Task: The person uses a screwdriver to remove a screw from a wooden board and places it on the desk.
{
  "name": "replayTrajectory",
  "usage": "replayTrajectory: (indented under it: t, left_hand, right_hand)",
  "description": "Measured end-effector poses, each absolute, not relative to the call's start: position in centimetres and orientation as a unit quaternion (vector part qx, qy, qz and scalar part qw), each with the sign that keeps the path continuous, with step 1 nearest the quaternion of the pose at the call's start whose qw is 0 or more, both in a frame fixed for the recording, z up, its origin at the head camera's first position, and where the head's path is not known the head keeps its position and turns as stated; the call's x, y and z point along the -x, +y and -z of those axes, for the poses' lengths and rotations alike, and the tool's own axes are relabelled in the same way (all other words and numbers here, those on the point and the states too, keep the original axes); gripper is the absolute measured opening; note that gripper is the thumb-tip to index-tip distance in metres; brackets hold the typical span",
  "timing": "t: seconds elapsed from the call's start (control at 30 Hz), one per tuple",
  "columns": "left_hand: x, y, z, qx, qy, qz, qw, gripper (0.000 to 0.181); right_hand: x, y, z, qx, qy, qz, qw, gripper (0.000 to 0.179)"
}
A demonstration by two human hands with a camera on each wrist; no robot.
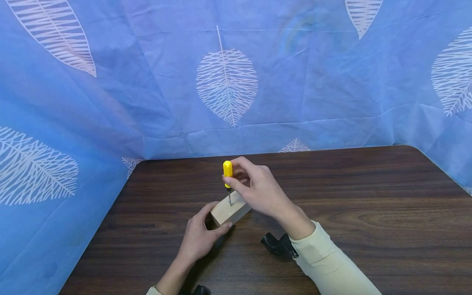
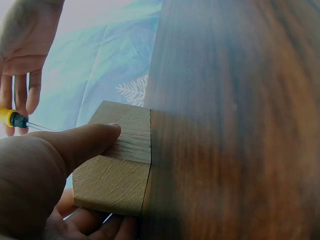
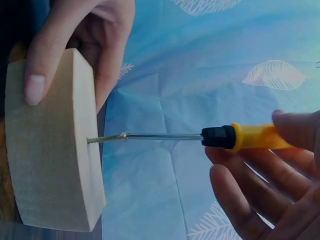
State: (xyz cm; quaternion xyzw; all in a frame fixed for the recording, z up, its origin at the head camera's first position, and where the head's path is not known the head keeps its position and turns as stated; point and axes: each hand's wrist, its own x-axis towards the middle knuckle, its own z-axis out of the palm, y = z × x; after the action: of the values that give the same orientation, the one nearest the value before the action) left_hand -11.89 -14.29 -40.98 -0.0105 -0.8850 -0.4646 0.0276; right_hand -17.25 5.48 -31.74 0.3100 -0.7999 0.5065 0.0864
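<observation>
A pale wooden block (image 1: 233, 213) lies on the dark table, and my left hand (image 1: 200, 235) grips its near end, thumb on one side and fingers on the other. Out of the block's top face stands a screw (image 3: 106, 139), part of its thread showing. My right hand (image 1: 259, 188) pinches the yellow handle of a screwdriver (image 1: 228, 170) between thumb and fingers. In the right wrist view the screwdriver's shaft (image 3: 162, 136) meets the screw head, the two at a slight angle. The left wrist view shows the block's end face (image 2: 112, 185) under my left thumb.
The brown wood-grain table (image 1: 354, 213) reaches to a blue cloth (image 1: 287, 90) with white leaf prints behind and at the sides. A black curved object (image 1: 274, 244) is beside my right sleeve. Another dark piece (image 1: 200, 290) shows at the bottom edge near my left wrist.
</observation>
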Motion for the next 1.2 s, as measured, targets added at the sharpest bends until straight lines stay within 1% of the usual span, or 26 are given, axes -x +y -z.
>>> replayTrajectory:
  t: [0.27,0.47,0.73,0.97,1.1,1.2]
  left_hand:
    - [11.95,-14.31,40.96,0.010,-0.887,0.460,0.028,0.055]
    - [12.00,-14.36,40.90,0.011,-0.888,0.460,0.026,0.055]
    - [12.01,-14.36,41.07,0.011,-0.888,0.459,0.026,0.055]
    - [12.01,-14.31,41.08,0.012,-0.887,0.462,0.028,0.055]
    - [11.97,-14.29,41.08,0.010,-0.887,0.460,0.028,0.055]
    - [11.95,-14.27,41.00,0.010,-0.888,0.459,0.028,0.055]
  right_hand:
    - [17.24,5.34,31.77,-0.315,-0.800,-0.501,0.103,0.019]
    - [17.20,5.21,31.64,-0.319,-0.795,-0.508,0.093,0.019]
    - [17.09,5.29,31.86,-0.301,-0.797,-0.517,0.090,0.026]
    - [17.12,5.48,31.72,-0.309,-0.792,-0.520,0.079,0.020]
    - [17.14,5.49,31.76,-0.313,-0.790,-0.522,0.071,0.020]
    - [17.18,5.52,31.83,-0.308,-0.795,-0.516,0.076,0.021]
